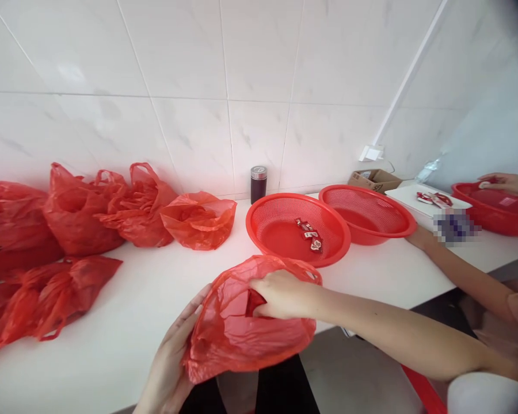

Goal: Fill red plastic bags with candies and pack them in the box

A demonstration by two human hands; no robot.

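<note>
My left hand grips a thin red plastic bag by its left side, the fingers lying along the outside. The bag's mouth gapes towards me above the table's front edge. Inside that mouth my right hand is closed on a small dark red packet; the hand covers part of it. Just beyond the bag stands a red plastic basket with perforated sides. Several small wrapped pieces, red and white, lie in it.
Filled red bags crowd the left side, and an open red bag stands nearer the middle. A dark flask is by the wall. To the right are another basket, a cardboard box, a white scale and a co-worker's hands.
</note>
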